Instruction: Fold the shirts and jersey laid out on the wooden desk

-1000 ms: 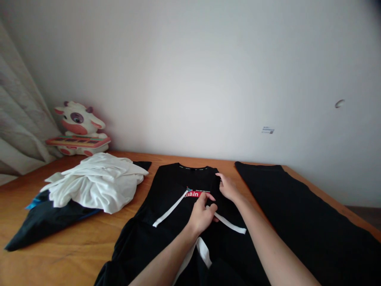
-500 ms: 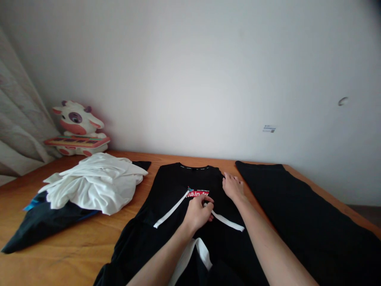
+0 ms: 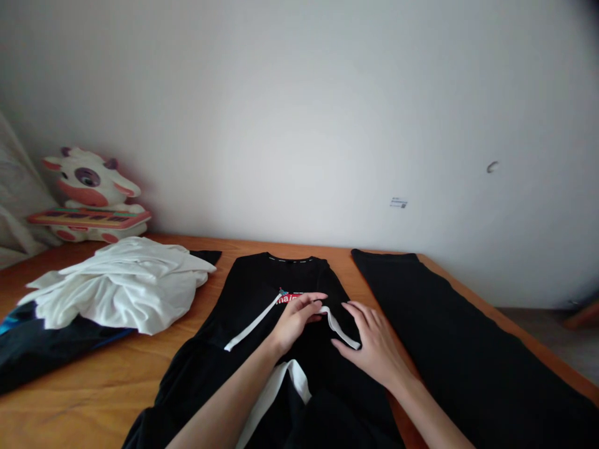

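A black T-shirt [image 3: 255, 280] with white trim and a red printed patch lies spread on the wooden table [image 3: 116, 386], its sleeves folded in over the chest. My left hand [image 3: 297, 318] is on the chest, thumb and fingers pinching the cloth at the upper end of the right white trim strip [image 3: 344, 337]. Close to the lower end of that strip, my right hand [image 3: 374, 340] rests with thumb and fingers apart. Another white strip [image 3: 255, 321] slants down on the left. Nearer me, a fold of white-edged black cloth [image 3: 297, 380] bunches up.
A crumpled white garment [image 3: 135, 280] lies on dark clothing [image 3: 56, 349] at the left. Behind it stands a cow-shaped toy keyboard [image 3: 93, 199]. A folded black garment [image 3: 449, 337] stretches along the right side. The wall [image 3: 299, 125] borders the table's far edge.
My right hand has come down from the shirt's right shoulder edge to the white trim, its fingers spreading. My left hand stays at the chest cloth. The view has turned slightly right.
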Tool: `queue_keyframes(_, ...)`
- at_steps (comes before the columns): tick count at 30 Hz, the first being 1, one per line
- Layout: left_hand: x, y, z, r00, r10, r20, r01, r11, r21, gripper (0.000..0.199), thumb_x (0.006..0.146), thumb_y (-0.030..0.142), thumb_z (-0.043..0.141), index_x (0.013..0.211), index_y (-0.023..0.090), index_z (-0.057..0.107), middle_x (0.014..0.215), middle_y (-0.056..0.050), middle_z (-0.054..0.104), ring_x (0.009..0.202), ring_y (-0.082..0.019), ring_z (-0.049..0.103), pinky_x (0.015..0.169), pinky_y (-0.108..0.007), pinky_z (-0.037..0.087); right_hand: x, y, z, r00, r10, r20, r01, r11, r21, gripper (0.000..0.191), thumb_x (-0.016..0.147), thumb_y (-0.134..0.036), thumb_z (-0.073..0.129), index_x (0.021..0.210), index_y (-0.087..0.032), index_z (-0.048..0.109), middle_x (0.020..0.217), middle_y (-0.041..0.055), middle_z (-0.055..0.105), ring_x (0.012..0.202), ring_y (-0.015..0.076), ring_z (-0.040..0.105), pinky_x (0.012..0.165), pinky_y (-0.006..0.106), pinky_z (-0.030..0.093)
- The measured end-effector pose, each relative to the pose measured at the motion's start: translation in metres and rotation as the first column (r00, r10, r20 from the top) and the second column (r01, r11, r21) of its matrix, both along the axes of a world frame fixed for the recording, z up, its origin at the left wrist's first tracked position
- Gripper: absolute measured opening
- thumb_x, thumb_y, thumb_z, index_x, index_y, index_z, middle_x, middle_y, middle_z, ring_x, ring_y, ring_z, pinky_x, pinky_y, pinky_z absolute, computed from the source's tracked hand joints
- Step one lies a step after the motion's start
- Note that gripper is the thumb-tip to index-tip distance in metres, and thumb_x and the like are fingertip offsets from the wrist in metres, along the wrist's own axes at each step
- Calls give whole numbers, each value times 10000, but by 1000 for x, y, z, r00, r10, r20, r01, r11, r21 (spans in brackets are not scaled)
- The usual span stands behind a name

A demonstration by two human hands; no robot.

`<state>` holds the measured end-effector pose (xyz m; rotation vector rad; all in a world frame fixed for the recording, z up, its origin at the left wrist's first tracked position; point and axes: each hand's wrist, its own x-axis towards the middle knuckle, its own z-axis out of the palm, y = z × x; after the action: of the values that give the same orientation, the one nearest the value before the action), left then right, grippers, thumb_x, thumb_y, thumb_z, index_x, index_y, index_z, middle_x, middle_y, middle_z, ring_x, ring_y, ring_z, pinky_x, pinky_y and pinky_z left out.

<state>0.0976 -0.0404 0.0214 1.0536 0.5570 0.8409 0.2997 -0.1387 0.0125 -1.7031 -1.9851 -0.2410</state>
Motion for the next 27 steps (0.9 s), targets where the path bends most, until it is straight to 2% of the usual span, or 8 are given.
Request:
queue_keyframes(5,-2,-5,-1,999,-35,-40,38,997,74,612,799,464,770,1328,215,591,1096,-91,714,973,-208,663,842,-320,499,9,27,2,945,-96,-312,80,995,-65,255,876,-354,542,1051,-247,693,1048,84,737,991,264,682,912,368,490)
queue_keyframes(7,-1,-5,-3,997,-2,-74,8,996,84,666,778,487,784,1344,220,554,1128,-98,691,972,-215,658,824,-331,507,32,33,-3,784,-296,-546,260,955,-145,314,864,-482,531,973,-235,691,944,83,750,902,267,701,820,346,514)
queue_keyframes(9,1,-4,-6,994,33,-104,-21,993,120,631,759,489,797,1285,213,582,1123,-99,673,979,-223,649,816,-337,513,59,34,-11,564,-490,-664,462,854,-237,416,835,-558,504,957,-200,675,898,110,747,903,295,704,771,355,528)
queue_keyframes(11,2,-4,-9,988,80,-130,-54,981,189,525,775,468,780,1203,207,624,1122,-102,665,988,-230,638,810,-339,516,84,33,-17,478,-550,-685,513,808,-291,483,834,-590,475,970,-170,671,864,123,747,878,299,714,716,352,540)
queue_keyframes(16,0,-5,-13,918,266,-295,-99,872,479,248,846,317,681,1065,202,686,1136,-118,689,1039,-261,637,857,-366,520,116,50,-16,450,-602,-660,497,782,-375,683,699,-622,690,1157,-117,646,854,125,752,763,269,723,611,323,546)
queue_keyframes(21,-7,-5,-11,819,379,-431,94,653,751,244,871,205,568,1090,213,676,1156,-98,685,1109,-246,627,977,-385,504,128,66,-9,529,-645,-552,512,761,-398,589,674,-376,730,1217,-157,662,832,62,743,683,213,696,617,303,532)
queue_keyframes(24,-8,-6,-10,681,492,-543,229,562,795,298,868,200,557,1142,193,674,1257,-112,666,1198,-267,596,1072,-429,450,135,57,-9,575,-672,-466,539,740,-402,447,731,-273,623,1152,-155,714,837,73,745,688,210,699,634,298,528)
queue_keyframes(27,-6,-11,-11,505,580,-639,360,531,767,418,906,325,556,1284,168,639,1422,-145,588,1337,-339,504,1138,-516,376,138,42,-9,608,-715,-347,599,699,-390,430,730,-201,593,1134,-145,728,1008,142,741,890,275,708,758,345,536)
